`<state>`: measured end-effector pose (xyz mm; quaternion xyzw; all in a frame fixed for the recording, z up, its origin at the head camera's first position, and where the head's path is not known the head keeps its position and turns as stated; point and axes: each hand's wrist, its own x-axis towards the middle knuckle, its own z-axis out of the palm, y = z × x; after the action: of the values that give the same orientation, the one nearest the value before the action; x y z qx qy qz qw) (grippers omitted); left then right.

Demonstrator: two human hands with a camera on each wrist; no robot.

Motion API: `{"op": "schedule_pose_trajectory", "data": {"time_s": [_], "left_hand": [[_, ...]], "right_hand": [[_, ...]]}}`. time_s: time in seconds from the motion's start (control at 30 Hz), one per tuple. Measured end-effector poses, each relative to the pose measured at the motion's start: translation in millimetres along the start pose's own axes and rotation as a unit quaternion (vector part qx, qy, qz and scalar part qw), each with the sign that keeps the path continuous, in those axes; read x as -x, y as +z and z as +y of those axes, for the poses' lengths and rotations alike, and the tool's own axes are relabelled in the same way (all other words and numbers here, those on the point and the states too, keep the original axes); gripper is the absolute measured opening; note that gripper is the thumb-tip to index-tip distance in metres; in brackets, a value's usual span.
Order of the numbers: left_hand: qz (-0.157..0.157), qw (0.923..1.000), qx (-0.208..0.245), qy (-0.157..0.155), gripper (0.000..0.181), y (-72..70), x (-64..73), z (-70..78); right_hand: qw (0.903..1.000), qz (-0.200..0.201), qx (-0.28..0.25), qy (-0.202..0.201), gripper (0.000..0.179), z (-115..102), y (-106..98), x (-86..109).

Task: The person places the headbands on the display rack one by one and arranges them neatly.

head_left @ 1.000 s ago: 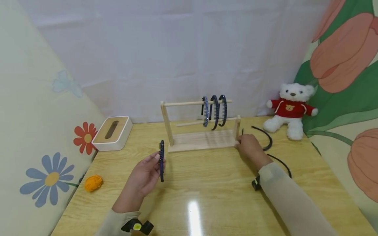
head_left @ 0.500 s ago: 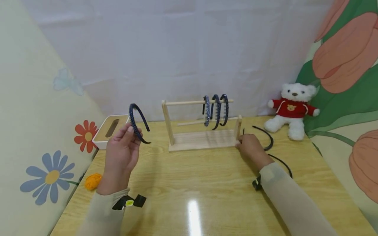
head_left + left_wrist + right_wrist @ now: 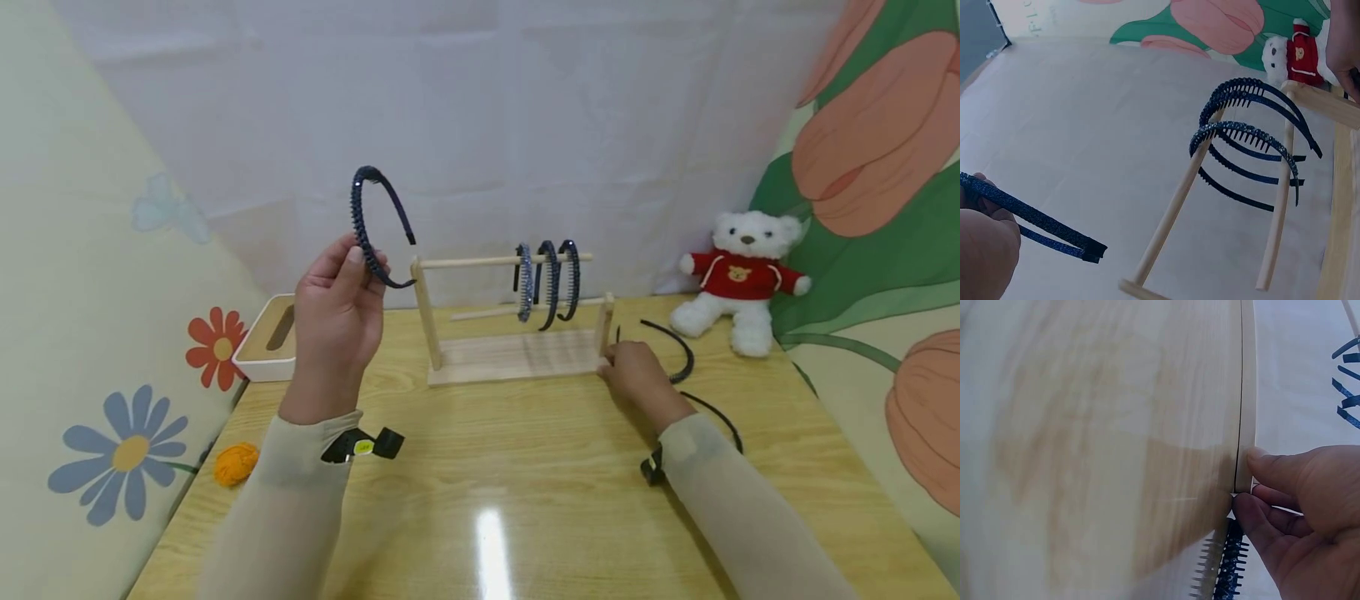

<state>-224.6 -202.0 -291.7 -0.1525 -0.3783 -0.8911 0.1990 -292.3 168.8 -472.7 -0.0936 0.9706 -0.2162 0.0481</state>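
Note:
My left hand pinches a dark blue toothed headband between thumb and fingers, raised beside the left end of the rack's upper rod. The headband is upright, its open side to the right. A wooden headband rack stands on the table. Over its rods hang a light blue glittery headband and two darker ones, a middle headband and a right headband. With thumb and fingers, my right hand grips the right front corner of the rack's base; the right wrist view shows this close up.
Loose dark headbands lie right of the rack, a rear headband and a nearer headband partly behind the right arm. A white teddy bear sits at back right. At left are a tissue box and an orange crumpled bundle.
My left hand swung left and up, then farther up and right, lifting the headband to the rod's left end and turning its open side rightward. My right hand stays on the base.

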Motion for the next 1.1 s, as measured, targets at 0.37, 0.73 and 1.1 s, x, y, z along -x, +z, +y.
{"op": "schedule_pose_trajectory", "data": {"time_s": [0.37,0.73,1.1], "left_hand": [[-0.016,0.9925,-0.104,-0.063,0.034,3.4,-3.8,-51.8],[0.011,0.983,-0.128,-0.131,0.03,-21.7,11.1,-98.1],[0.006,0.9804,-0.131,-0.147,0.034,-17.3,14.8,-131.7]], "right_hand": [[0.9999,0.009,0.006,-0.009,0.02,4.4,1.1,-1.1],[0.9999,0.01,0.0,-0.007,0.023,3.3,1.6,-0.2],[0.9998,0.018,0.004,-0.01,0.023,4.2,4.9,-1.8]]}}
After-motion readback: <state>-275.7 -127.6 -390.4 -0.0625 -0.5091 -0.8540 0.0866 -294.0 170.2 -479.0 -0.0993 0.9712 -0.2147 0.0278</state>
